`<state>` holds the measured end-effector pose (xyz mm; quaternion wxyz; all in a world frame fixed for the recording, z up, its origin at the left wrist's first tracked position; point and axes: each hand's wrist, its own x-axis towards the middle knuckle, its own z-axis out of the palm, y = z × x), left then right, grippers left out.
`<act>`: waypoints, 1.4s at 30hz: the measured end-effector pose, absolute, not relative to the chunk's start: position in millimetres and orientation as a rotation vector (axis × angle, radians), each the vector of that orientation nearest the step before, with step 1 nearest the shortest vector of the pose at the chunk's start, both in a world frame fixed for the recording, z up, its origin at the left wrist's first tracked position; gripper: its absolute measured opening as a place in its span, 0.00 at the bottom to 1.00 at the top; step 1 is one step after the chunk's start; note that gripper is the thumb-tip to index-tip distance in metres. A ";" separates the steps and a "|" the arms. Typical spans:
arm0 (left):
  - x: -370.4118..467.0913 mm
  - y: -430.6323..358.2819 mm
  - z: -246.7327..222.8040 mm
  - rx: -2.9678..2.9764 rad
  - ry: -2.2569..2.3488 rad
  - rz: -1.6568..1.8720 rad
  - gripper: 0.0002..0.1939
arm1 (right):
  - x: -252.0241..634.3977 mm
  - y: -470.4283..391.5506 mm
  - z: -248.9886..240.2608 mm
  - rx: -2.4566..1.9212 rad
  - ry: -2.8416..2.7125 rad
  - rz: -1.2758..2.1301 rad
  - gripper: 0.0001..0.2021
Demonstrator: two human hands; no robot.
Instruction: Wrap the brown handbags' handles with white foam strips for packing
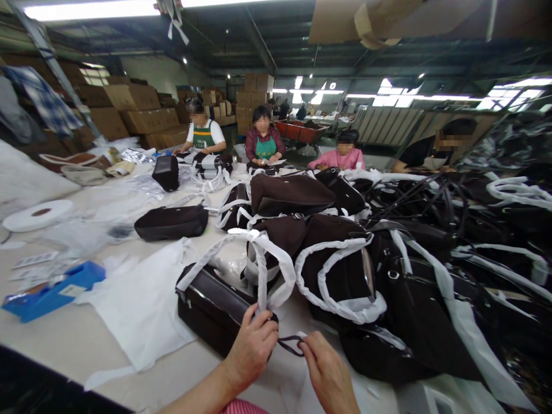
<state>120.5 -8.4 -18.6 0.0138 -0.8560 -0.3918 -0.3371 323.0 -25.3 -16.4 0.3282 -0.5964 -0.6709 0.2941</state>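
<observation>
On table (172,367), L hand (255,343) clamps bag (207,316), R hand (324,368) pinches strap (290,349) btwn fingertips: prob. strap handling, next needs steady tension.

No legible text, lettering (264,153) on teal apron (265,146) too blurred

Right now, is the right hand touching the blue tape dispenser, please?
No, the right hand holds a dark strap, away from the blue tape dispenser.
</observation>
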 end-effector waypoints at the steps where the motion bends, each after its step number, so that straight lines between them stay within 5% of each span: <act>1: 120.4 -8.0 -19.2 -2.658 -1.213 -1.066 0.11 | 321.1 -25.3 -16.7 -1.488 -1.706 0.833 0.22; 6: 119.7 -7.7 -19.3 -2.636 -1.230 -1.068 0.11 | 317.7 -25.2 -29.8 -1.410 -1.343 1.234 0.23; 17: 119.9 -6.1 -12.9 -2.678 -1.231 -1.075 0.13 | 329.5 -26.6 -21.2 -1.247 -1.098 1.533 0.20; 22: 119.7 -7.6 -11.8 -2.718 -1.289 -1.105 0.10 | 335.9 -24.4 -26.9 -1.319 -1.330 1.262 0.14; 27: 120.1 -8.5 -10.0 -2.742 -1.328 -1.144 0.10 | 345.7 -16.4 -28.5 -1.321 -1.589 1.024 0.23; 34: 120.5 -10.3 -11.3 -2.744 -1.359 -1.173 0.11 | 347.7 -6.4 -20.0 -1.112 -1.900 0.832 0.08; 42: 120.0 -11.1 5.8 -2.847 -1.478 -1.025 0.11 | 342.3 -6.8 -2.8 -1.054 -1.967 0.654 0.10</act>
